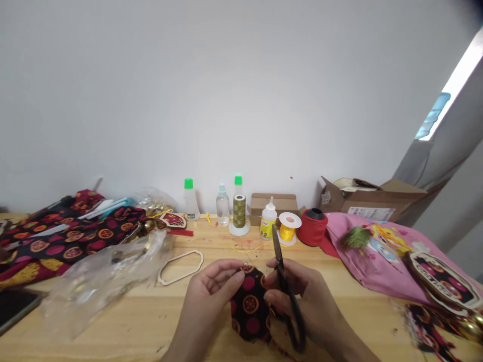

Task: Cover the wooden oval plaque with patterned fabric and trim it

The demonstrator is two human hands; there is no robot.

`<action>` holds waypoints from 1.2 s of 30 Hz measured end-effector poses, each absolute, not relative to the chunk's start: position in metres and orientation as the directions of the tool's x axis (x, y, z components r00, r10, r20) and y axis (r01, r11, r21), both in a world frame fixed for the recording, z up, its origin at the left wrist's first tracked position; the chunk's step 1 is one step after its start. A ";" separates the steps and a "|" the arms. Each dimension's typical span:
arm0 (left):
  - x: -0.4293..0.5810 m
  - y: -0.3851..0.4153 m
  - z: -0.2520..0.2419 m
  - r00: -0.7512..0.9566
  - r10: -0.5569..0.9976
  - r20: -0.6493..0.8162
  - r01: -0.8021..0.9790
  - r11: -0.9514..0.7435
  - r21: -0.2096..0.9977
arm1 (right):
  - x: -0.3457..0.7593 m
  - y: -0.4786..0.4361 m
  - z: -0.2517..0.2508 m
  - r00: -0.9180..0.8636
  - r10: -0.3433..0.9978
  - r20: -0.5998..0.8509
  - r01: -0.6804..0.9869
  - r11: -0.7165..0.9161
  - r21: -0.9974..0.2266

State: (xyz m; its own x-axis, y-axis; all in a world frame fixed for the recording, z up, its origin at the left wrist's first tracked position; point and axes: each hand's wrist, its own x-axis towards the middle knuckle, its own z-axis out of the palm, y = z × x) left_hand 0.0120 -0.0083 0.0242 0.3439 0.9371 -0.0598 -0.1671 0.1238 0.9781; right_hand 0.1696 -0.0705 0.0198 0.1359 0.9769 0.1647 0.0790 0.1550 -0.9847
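My left hand pinches the upper left edge of a dark fabric-covered piece printed with red and orange circles. My right hand has a pair of black scissors in it, blades up and handles toward me. Its fingertips are at the right edge of the fabric piece; whether they also grip it I cannot tell. A narrow strip of the same cloth trails below. Just left of my hands, a pale wooden frame lies on the table.
Along the wall stand green-capped bottles, an olive thread spool, a glue bottle, a yellow cord spool and a red cone. Patterned cloth and a plastic bag lie left; a pink bag and cardboard box right.
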 end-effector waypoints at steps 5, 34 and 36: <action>0.018 -0.011 0.023 0.402 0.912 -0.083 -0.140 0.151 0.979 | 0.160 -0.073 0.022 0.200 0.959 0.201 0.143 0.174 -0.974; 0.015 -0.005 0.014 0.449 0.891 -0.064 -0.072 0.107 0.992 | 0.166 -0.070 0.022 0.162 0.978 0.135 -0.063 0.146 -0.987; 0.020 -0.009 0.012 0.506 0.861 -0.049 -0.109 0.120 0.987 | 0.165 -0.069 0.020 0.178 0.966 0.189 -0.012 0.194 -0.981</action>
